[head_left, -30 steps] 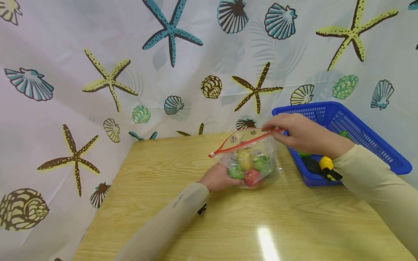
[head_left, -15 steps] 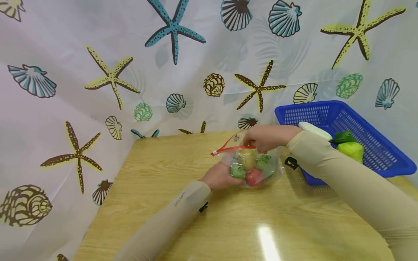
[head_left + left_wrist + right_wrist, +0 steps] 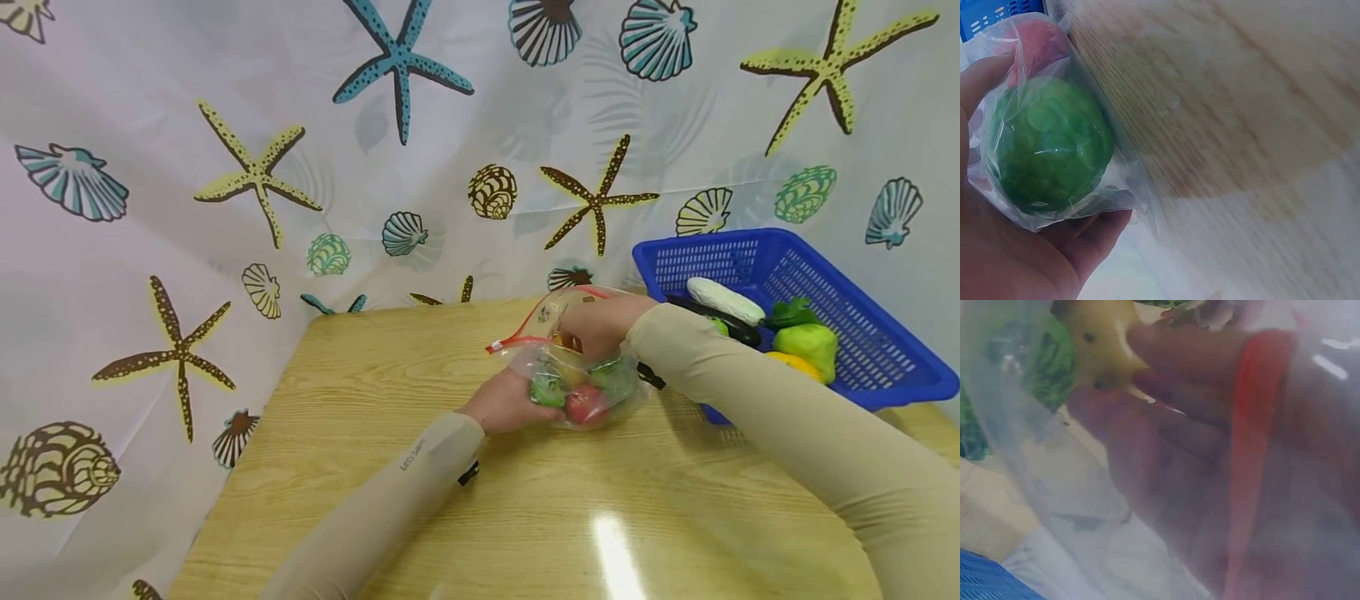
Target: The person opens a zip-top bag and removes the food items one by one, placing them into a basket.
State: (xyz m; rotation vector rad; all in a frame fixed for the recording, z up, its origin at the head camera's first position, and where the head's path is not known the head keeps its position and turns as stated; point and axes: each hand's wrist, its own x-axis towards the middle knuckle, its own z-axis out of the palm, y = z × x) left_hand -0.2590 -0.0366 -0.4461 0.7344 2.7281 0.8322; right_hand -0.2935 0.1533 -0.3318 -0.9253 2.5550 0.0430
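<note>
A clear zip bag [image 3: 628,402] with a red zip edge [image 3: 517,342] stands on the table, its mouth spread. Inside are a red round piece [image 3: 585,404], green vegetable pieces and a yellow piece with dark spots [image 3: 1099,344]. My left hand [image 3: 510,404] grips the bag's lower left side from outside, thumb and fingers around a bumpy round green vegetable [image 3: 1047,147]. Through the mouth reaches my right hand [image 3: 600,325]; seen through the plastic in the right wrist view, its fingertips pinch the yellow spotted piece. Part of that hand is hidden by the bag.
A blue plastic basket [image 3: 885,333] stands at the right of the wooden table [image 3: 390,358]. In it lie a white long vegetable [image 3: 725,301], a dark eggplant-like piece [image 3: 738,331], a yellow-green fruit [image 3: 808,346] and others. A patterned curtain [image 3: 450,208] hangs behind.
My right hand has let go of the bag's red zip edge and moved left and down into the bag's mouth. My left hand keeps its hold on the bag.
</note>
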